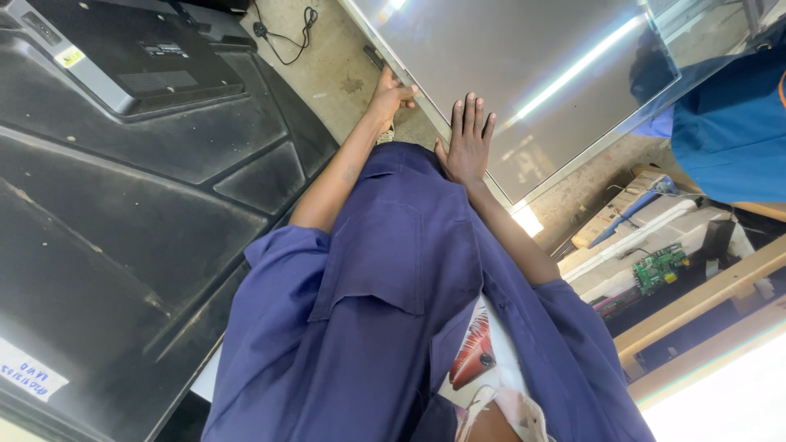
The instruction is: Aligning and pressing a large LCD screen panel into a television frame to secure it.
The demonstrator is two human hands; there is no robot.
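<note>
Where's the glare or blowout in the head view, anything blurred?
Head view: tube-light streaks glare across the reflective panel, which both hands touch, left hand at its edge, right hand flat; bottom-right corner is blown out white; the green circuit board stays fairly sharp.

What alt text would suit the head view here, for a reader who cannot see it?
A person in a dark blue work coat holds a large flat grey reflective panel: the left hand grips its edge, the right hand rests open and flat near that edge. A big black moulded plastic back cover lies to the left, and a small green circuit board sits on the right.
</note>
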